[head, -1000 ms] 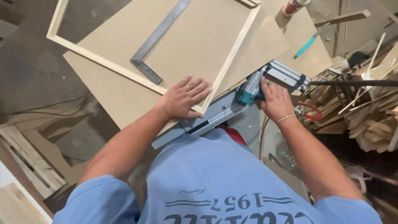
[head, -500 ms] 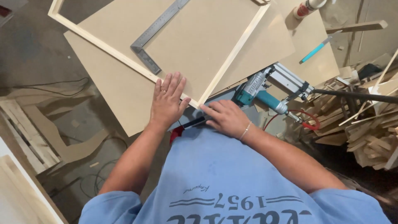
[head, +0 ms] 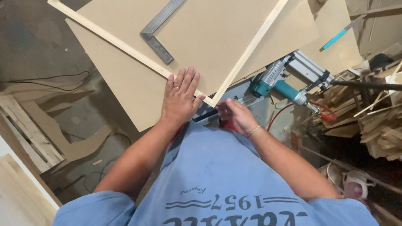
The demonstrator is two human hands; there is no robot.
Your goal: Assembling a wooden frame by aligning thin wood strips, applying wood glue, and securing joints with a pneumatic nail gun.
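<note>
Left hand [head: 181, 98] lies open, flat on frame [head: 247, 52] corner; right hand [head: 234, 115] pinches beneath it. Nailer [head: 278, 86] at two o'clock overhangs; a nudge could drop it.

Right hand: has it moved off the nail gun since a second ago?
Yes. The right hand has left the teal nail gun and come in toward the wooden frame's near corner, close to the left hand.
</note>
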